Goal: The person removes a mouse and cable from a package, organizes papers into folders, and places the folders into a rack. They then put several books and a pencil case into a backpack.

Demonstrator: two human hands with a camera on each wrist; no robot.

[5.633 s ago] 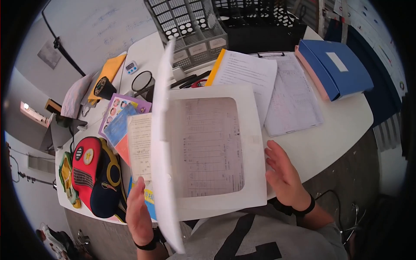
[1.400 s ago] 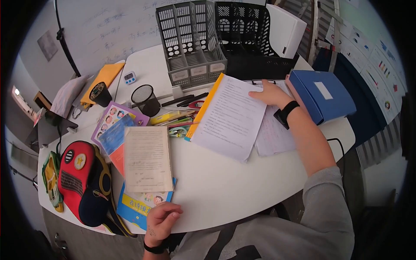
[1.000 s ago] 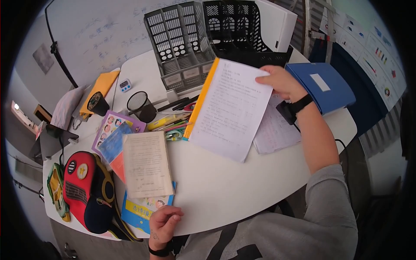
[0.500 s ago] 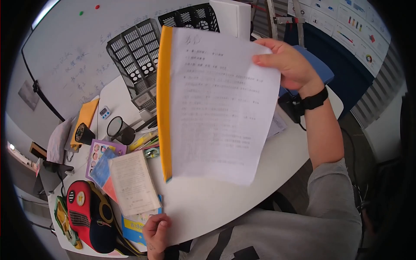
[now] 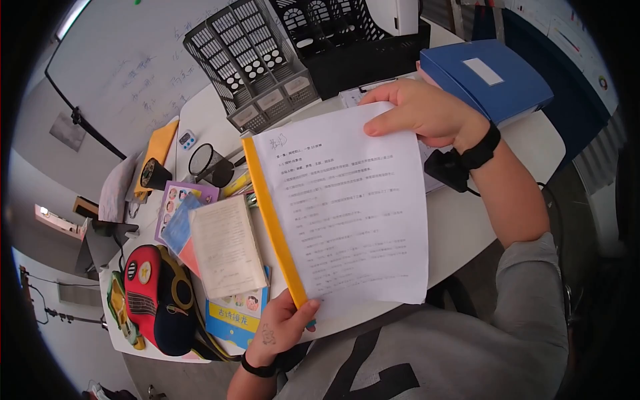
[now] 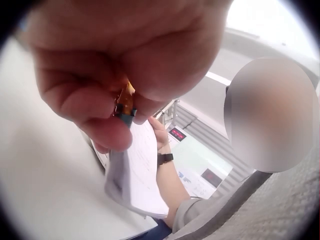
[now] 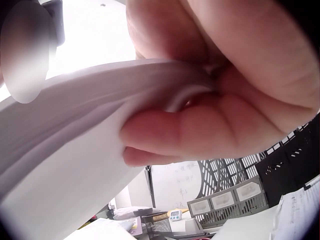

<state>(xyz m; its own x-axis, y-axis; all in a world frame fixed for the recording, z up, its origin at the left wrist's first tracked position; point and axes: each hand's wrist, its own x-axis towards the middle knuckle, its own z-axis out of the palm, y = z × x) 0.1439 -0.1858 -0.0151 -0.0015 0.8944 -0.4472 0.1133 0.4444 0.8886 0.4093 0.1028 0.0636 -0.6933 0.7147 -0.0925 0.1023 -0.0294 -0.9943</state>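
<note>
A printed paper stack point(image 5: 353, 213) with a yellow spine strip is held up over the table, tilted slightly. My right hand point(image 5: 427, 113) pinches its upper right edge, thumb on the front page. My left hand point(image 5: 283, 323) grips the lower end of the yellow strip point(image 5: 270, 220). In the left wrist view, the left hand point(image 6: 120, 65) pinches the orange strip's end, with the pages point(image 6: 142, 170) hanging beyond. The right wrist view has the right hand point(image 7: 210, 100) curled round the sheets point(image 7: 85, 130), fingers beneath.
Grey file rack point(image 5: 257, 80) and black rack point(image 5: 360, 67) stand at the back, a blue folder box point(image 5: 483, 77) at right. To the left are a mesh pen cup point(image 5: 210, 167), a worn booklet point(image 5: 227, 247), a blue-yellow book point(image 5: 230, 320) and a red-navy bag point(image 5: 157, 293).
The right hand has lifted the stack off the table and brought it nearer the body. My left hand, holding nothing before, now grips the strip's lower end. The head view has shifted.
</note>
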